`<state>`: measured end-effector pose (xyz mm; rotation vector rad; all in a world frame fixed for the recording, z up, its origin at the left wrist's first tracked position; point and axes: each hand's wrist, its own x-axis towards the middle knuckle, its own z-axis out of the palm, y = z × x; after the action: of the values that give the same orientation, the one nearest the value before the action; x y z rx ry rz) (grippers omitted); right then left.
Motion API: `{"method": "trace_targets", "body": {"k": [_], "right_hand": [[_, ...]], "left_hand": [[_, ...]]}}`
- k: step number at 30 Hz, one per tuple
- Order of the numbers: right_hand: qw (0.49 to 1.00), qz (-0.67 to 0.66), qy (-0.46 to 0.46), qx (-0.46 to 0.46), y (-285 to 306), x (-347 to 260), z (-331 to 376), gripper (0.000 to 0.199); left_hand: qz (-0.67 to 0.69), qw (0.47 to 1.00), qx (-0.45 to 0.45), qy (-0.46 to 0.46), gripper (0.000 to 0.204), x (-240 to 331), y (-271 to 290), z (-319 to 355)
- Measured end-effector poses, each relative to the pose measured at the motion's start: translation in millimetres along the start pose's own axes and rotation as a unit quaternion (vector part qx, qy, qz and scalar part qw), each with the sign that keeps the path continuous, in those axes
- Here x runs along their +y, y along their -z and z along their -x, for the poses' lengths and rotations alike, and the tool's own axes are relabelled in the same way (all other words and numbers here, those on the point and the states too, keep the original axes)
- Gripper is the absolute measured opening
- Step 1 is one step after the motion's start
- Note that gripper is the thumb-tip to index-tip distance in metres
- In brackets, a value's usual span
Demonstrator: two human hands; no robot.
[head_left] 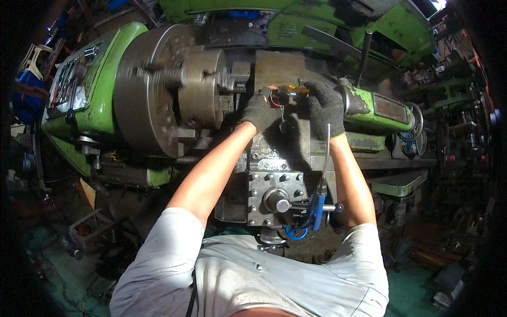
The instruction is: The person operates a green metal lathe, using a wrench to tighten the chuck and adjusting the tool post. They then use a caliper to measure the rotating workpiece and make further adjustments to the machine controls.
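Note:
Both my hands wear dark knit gloves and reach over the cross slide (pixel 280 66) of a green lathe. My left hand (pixel 257 112) is closed near the chuck side, its fingers bent at a small dark piece with a thin red loop (pixel 274 100). My right hand (pixel 325 108) is curled beside the tailstock, fingers against a small yellow-and-dark piece (pixel 299 90). The two pieces sit close together between the hands; whether they are one tool, I cannot make out. Left of them, the big lathe chuck (pixel 198 87) is smeared by motion, its jaws near my left hand.
The square tool post (pixel 253 198) with its lever stands nearer to me. A blue air gun (pixel 317 208) hangs there, its long nozzle pointing up beside my right forearm. The green tailstock (pixel 385 111) lies to the right. Several small tools lie on the headstock (pixel 108 90).

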<state>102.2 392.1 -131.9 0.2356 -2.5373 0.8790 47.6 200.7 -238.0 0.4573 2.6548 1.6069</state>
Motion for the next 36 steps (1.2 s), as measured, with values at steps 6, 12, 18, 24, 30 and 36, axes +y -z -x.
{"method": "trace_targets", "body": {"k": [6,12,18,24,30,36], "right_hand": [[0.998,0.034,0.039,-0.019,1.3,8.2,-6.0,0.036],[0.998,0.044,0.046,-0.007,9.1,4.2,1.8,0.035],[0.997,0.056,0.026,-0.051,8.8,-2.8,40.6,0.037],[0.975,0.079,-0.022,-0.207,-21.5,0.5,67.7,0.030],[0.951,-0.001,-0.076,-0.300,-24.9,15.2,82.1,0.049],[0.962,-0.086,-0.187,-0.178,50.2,13.7,107.5,0.065]], "left_hand": [[0.001,0.999,0.018,-0.032,0.050,-12.8,-8.8,-5.1],[0.004,1.000,-0.004,0.000,0.051,-6.2,-3.4,-1.3],[-0.080,0.992,-0.093,-0.012,0.056,-1.9,14.8,18.9],[-0.187,0.965,-0.142,-0.119,0.045,-15.0,25.6,40.7],[-0.166,0.955,-0.232,-0.078,0.064,-28.3,29.4,43.7],[0.069,0.940,-0.334,0.020,0.062,-51.3,37.9,52.7]]}}
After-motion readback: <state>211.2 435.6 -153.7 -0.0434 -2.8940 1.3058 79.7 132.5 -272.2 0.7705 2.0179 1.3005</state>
